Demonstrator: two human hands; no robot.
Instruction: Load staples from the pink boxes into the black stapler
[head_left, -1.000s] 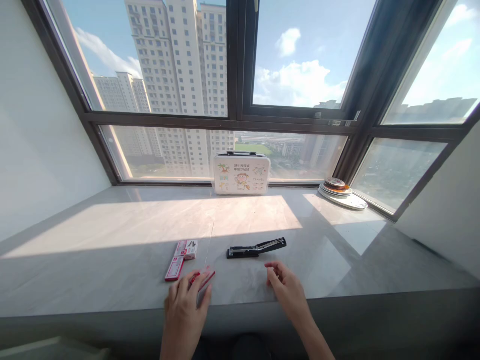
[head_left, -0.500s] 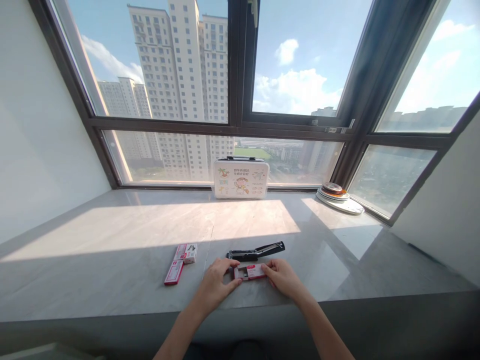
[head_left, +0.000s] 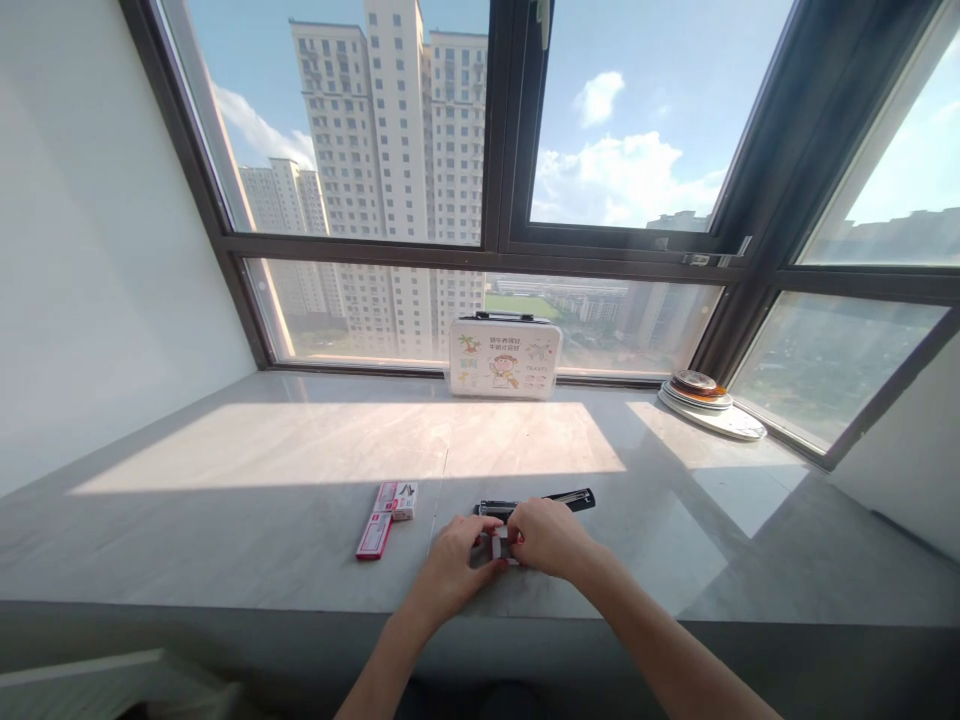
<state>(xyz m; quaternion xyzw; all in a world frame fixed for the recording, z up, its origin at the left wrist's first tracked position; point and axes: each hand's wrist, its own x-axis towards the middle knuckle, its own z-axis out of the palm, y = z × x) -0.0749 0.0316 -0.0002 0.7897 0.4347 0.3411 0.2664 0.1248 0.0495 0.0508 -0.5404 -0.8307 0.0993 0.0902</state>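
My left hand [head_left: 448, 562] grips the left end of a small red-and-white staple box [head_left: 497, 546] between thumb and fingers. The box is partly slid open, and its tray shows next to my left fingertips. Over its right part is my right hand [head_left: 553, 537], fingers bent and pressed together at the opening. What those fingertips pinch is hidden. Just behind both hands lies a black stapler [head_left: 576, 498] with its top arm swung open; my right hand covers its middle.
Left of my hands lie a flat pink-and-white box [head_left: 373, 537] and a small white-and-red box [head_left: 405, 502], touching. A printed white case [head_left: 504, 360] stands against the window. Stacked plates [head_left: 697, 395] sit at the right corner. The sill's front edge runs just before my forearms.
My right hand has moved left from the box's right end to over its opening. My left hand keeps its grip. The whole view has shifted, so things appear further right.
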